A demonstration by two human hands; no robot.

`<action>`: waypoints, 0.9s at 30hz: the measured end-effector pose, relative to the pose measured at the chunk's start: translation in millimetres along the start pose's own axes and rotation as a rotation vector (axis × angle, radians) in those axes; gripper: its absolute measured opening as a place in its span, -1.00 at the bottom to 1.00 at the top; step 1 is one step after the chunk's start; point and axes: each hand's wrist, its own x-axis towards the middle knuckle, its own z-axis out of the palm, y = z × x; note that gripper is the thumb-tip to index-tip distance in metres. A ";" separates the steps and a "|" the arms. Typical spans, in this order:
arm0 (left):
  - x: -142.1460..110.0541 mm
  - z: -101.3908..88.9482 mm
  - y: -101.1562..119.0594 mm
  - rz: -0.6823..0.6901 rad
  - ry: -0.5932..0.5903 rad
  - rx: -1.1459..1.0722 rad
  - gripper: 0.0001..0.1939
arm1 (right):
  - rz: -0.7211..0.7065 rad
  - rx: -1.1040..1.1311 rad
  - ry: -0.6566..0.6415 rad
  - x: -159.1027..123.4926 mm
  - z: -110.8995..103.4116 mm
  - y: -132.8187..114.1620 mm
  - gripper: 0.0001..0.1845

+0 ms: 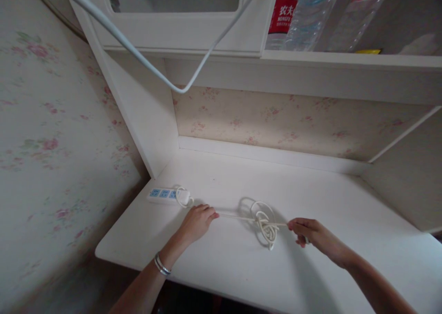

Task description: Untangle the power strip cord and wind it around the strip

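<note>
So the white desk (328, 189) is sitting in a corner by flowery wallpaper (50, 143), with a white cabinet (183, 33) hanging over the back of it, and a few bottles (308, 19) are standing on the open shelf to the right, plus something yellow (369, 51) is lying near them (too little showing to make it out). A thick pale cable (179, 90) is dipping in a V across the top of the view, covering bits of the cabinet but hanging well apart from the hands. Over on the desk's left side a power strip (165, 194) is lying with its blue sockets facing up, a loop of cord resting over its right end. Material-wise, the bottles are looking like clear thin plastic, the desk is looking smooth, and the off-white cord (269, 231) is bunching into a rounded tangle between the two hands, with straight stretches running out both sides. The left grip (197, 222), silver bangles (161, 266) circling the wrist below, is pinching one stretch with fingers together, and the right grip (312, 233) is clamping the other between thumb and fingers, just beside the tangle
</note>
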 end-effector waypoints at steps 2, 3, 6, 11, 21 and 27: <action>0.9 2.5 -3.1 -0.016 -0.007 0.018 -0.70 | 0.046 0.016 0.041 -3.7 -2.8 0.6 -0.50; 0.5 4.0 -5.5 -0.028 -0.009 0.028 -0.69 | 0.073 0.044 0.059 -5.6 -3.3 1.1 -0.51; -1.9 8.0 -14.6 -0.049 -0.011 0.066 -0.69 | 0.143 0.173 0.071 -12.9 -2.9 5.2 -0.51; 0.6 11.0 -23.5 -0.061 -0.023 0.086 -0.72 | 0.094 0.174 -0.203 -34.7 0.9 6.9 -0.59; 24.1 18.0 -3.0 -0.025 0.055 -0.027 -0.75 | -0.103 -0.012 -0.447 -45.9 50.9 -39.0 -0.70; 40.3 4.0 23.8 -0.021 0.121 -0.112 -0.76 | -0.326 -0.235 -0.043 -7.3 94.8 -67.0 -0.60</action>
